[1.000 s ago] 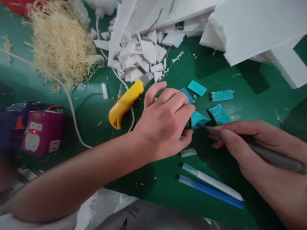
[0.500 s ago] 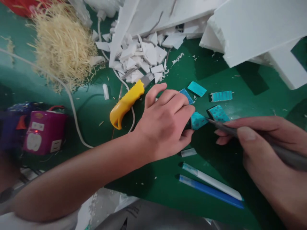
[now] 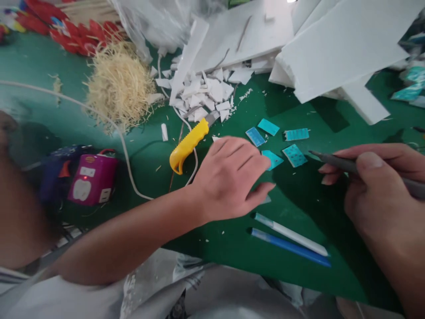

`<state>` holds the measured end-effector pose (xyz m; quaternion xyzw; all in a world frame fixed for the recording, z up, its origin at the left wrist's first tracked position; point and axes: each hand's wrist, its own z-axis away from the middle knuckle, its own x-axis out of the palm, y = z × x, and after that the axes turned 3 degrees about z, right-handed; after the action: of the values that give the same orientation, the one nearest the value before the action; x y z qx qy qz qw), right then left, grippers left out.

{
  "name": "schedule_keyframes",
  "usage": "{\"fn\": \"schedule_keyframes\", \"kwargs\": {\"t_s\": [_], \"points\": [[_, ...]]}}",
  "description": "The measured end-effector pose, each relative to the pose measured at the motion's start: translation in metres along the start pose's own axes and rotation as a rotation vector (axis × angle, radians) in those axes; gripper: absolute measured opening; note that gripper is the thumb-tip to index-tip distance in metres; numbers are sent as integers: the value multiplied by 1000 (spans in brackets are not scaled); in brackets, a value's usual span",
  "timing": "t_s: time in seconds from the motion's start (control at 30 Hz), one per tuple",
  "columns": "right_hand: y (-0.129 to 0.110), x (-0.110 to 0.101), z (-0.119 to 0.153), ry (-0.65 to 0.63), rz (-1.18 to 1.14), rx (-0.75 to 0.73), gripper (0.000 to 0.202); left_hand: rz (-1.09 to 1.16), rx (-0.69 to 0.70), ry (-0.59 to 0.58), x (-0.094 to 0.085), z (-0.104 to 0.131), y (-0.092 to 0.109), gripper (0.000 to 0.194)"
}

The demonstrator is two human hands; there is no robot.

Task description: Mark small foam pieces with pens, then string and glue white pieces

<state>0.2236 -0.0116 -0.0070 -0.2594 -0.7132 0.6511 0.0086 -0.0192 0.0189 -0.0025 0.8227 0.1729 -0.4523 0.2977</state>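
My right hand (image 3: 381,186) is closed around a dark grey pen (image 3: 345,163), its tip pointing left and held clear of the pieces. My left hand (image 3: 232,177) rests palm down on the green table, thumb spread away from the bent fingers. Beside its fingertips, partly covered, lies a turquoise piece (image 3: 272,159) with dark marks. Around it are a dotted turquoise piece (image 3: 294,155), a striped one (image 3: 296,134), a plain turquoise one (image 3: 268,127) and a bluer one (image 3: 255,136). Below lie a white marker (image 3: 295,236) and a blue marker (image 3: 292,247).
Left of my hand is a yellow-handled cutter (image 3: 188,146). White foam scraps (image 3: 206,91) and foam boards (image 3: 335,48) fill the back. Straw (image 3: 119,86), a magenta box (image 3: 93,179) and a white cable (image 3: 124,150) are on the left, near another person's arm (image 3: 23,190).
The pen tip has moved right, away from the turquoise pieces. My left thumb has spread from the fingers, and the marked piece lies beside them. The view has shifted, showing more on the left.
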Motion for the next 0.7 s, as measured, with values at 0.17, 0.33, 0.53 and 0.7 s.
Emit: {"fn": "schedule_keyframes", "kwargs": {"t_s": [0.17, 0.33, 0.53, 0.7], "points": [[-4, 0, -4, 25, -6, 60, 8, -21, 61, -184, -2, 10, 17, 23], [-11, 0, -5, 0, -14, 90, 9, -39, 110, -218, 0, 14, 21, 28], [-10, -1, -5, -27, 27, 106, 9, -81, 178, -222, 0, 16, 20, 24], [-13, 2, -4, -17, 72, 86, 8, -128, 185, -234, -3, 19, 24, 15]]}}
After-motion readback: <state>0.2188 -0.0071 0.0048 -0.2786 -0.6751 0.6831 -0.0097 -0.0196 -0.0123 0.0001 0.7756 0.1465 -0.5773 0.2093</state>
